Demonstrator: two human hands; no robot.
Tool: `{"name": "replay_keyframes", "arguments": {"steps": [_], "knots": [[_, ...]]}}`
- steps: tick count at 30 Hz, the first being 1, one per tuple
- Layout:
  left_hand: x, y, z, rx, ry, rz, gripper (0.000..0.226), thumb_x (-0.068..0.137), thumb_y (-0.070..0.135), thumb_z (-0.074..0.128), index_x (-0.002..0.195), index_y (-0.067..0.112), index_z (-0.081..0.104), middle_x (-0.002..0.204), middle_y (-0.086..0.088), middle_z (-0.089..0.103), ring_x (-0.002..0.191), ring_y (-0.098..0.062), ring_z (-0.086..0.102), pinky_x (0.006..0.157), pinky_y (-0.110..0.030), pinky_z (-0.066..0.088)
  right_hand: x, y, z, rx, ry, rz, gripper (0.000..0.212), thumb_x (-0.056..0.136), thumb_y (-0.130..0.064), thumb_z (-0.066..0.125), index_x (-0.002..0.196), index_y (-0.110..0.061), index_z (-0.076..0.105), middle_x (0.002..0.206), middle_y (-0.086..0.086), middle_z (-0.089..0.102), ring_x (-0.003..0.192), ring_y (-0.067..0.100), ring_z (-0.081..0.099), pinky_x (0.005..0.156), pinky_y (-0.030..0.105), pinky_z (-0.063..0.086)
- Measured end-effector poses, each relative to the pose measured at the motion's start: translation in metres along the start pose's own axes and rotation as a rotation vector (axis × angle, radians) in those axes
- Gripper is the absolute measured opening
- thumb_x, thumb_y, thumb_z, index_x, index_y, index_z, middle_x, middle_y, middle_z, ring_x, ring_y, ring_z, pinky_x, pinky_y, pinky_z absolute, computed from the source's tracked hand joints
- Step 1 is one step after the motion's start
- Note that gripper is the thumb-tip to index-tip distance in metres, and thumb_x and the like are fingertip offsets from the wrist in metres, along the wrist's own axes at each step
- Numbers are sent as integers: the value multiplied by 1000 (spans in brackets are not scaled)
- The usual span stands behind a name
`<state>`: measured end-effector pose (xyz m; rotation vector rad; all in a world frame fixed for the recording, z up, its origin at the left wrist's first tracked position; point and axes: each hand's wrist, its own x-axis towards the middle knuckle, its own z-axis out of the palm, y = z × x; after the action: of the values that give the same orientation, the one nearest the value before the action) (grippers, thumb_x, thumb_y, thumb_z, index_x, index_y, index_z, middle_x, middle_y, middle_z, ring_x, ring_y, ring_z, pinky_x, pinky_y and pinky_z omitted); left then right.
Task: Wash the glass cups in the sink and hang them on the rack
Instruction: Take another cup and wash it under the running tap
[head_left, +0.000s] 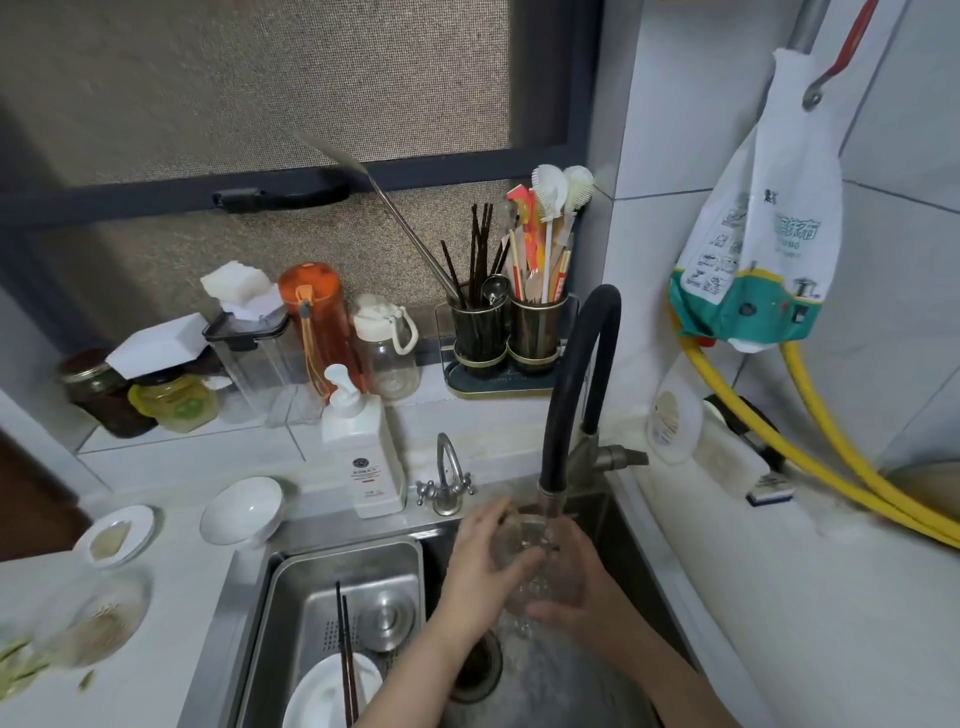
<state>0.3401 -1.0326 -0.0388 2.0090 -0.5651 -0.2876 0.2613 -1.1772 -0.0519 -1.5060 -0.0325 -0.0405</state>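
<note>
I hold a clear glass cup (530, 551) upright under the black curved faucet (576, 374), and water runs into it and spills down into the steel sink (597, 509). My left hand (485, 561) wraps the cup's left side. On the cup's right side and bottom rests my right hand (582, 577). Both hands are over the sink, above the drain (478, 670). No hanging rack is in view.
A steel tray (291, 582) in the sink's left half holds a white plate (322, 696), dark chopsticks (345, 654) and a metal lid (387, 618). A soap pump bottle (363, 452), small tap (447, 478), bowls, jars, bottles and a utensil holder (506, 332) line the counter. Yellow hoses (831, 452) hang right.
</note>
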Motion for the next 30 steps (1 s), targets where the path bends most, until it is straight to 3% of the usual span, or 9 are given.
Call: {"name": "replay_keyframes", "arguments": {"steps": [3, 6, 11, 14, 16, 19, 21, 24, 30], "knots": [[-3, -2, 2, -210, 79, -141, 50, 82, 20, 76, 120, 40, 52, 126, 8, 51, 114, 12, 51, 89, -3, 41, -4, 14, -6, 8, 60, 52, 86, 73, 4, 78, 142, -24, 34, 141, 2, 50, 129, 22, 51, 93, 26, 51], [2, 6, 13, -229, 14, -182, 47, 86, 22, 72, 129, 24, 54, 131, 2, 53, 123, -9, 51, 105, -25, 42, -6, 22, -10, 5, 174, 101, 87, 66, -14, 87, 136, -32, 40, 138, -3, 53, 125, 17, 55, 91, 27, 53], [16, 31, 20, -243, -82, -108, 34, 66, 38, 73, 98, 45, 63, 106, 6, 70, 102, -11, 65, 93, -38, 53, 4, 7, -16, -135, 345, 265, 99, 55, -49, 86, 138, -26, 38, 131, -5, 56, 114, 11, 60, 96, 40, 53], [15, 27, 15, -187, -104, -124, 51, 71, 51, 70, 119, 47, 55, 128, 7, 57, 122, -12, 52, 106, -40, 44, 16, -11, -13, -183, 284, 380, 100, 60, -66, 73, 140, -21, 35, 133, 3, 51, 118, 22, 56, 99, 45, 48], [12, 18, 10, -142, -103, -135, 61, 86, 47, 66, 141, 35, 43, 144, 7, 45, 135, -10, 39, 115, -38, 34, 25, -15, -11, -170, 259, 426, 80, 73, -58, 68, 132, -8, 46, 127, 12, 56, 115, 28, 57, 99, 46, 47], [7, 11, 4, -134, -118, -100, 62, 91, 46, 60, 146, 34, 37, 150, 9, 39, 139, -5, 34, 118, -35, 29, 31, -18, -6, -137, 238, 526, 32, 89, -47, 55, 101, -17, 62, 102, 8, 63, 101, 30, 62, 85, 42, 51], [5, 11, 2, -130, -116, -114, 58, 91, 48, 58, 144, 38, 38, 149, 12, 39, 138, -1, 32, 118, -31, 27, 34, -25, 1, -99, 214, 611, 32, 95, -48, 45, 100, -21, 62, 104, 9, 65, 105, 34, 61, 90, 47, 50], [6, 8, 0, -200, -72, -181, 50, 92, 51, 54, 139, 38, 43, 146, 15, 43, 136, 0, 37, 111, -18, 26, 32, -35, 9, -317, 142, 581, 33, 93, -32, 58, 120, -14, 52, 121, 12, 57, 120, 33, 55, 99, 38, 46], [19, 15, -7, -184, -53, -470, 71, 93, 68, 22, 137, 22, 52, 144, -4, 51, 133, -21, 45, 100, -28, 33, 2, -25, 2, -223, 30, 350, 60, 93, -17, 58, 141, -35, 26, 115, 0, 57, 81, 21, 64, 66, 34, 59]]}}
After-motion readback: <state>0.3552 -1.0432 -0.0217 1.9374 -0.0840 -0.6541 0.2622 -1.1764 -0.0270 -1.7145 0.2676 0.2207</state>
